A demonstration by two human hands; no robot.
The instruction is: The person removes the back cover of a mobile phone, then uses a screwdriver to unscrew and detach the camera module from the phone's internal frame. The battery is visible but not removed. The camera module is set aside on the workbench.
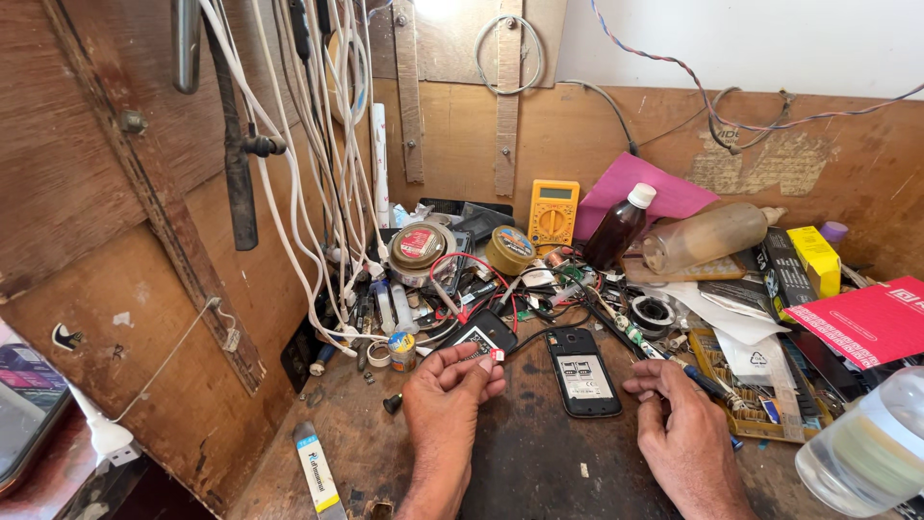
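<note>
My left hand (445,390) pinches a tiny red and white card (497,355) between thumb and fingertip, just in front of a small black phone part (481,334). A black phone (581,372) lies back-up with its cover off, between my hands. My right hand (681,420) rests on the bench to the right of the phone, fingers curled and touching the surface, next to a blue-handled tool (703,382); whether it grips the tool is not visible.
Clutter fills the back of the wooden bench (534,462): a yellow multimeter (553,213), brown bottle (617,227), tipped plastic bottle (707,235), round tins (417,245), red wires, red packet (866,321). White cables (318,144) hang at left. A clear bottle (866,448) stands at right.
</note>
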